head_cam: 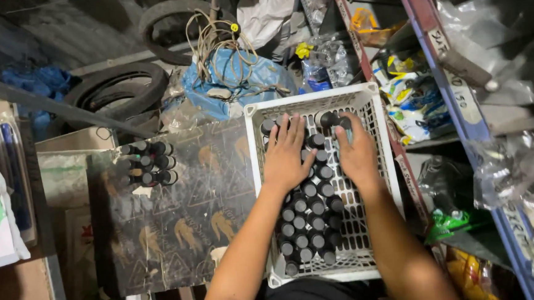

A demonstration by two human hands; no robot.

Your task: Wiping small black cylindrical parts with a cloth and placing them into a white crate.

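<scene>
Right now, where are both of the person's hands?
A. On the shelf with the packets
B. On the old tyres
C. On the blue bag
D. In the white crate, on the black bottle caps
D: the left hand and the right hand both rest on the black-capped bottles standing inside the white crate.

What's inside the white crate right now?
The white crate holds upright black-capped bottles in rows. The left hand and right hand cover the far ones, so their count is hidden.
</scene>
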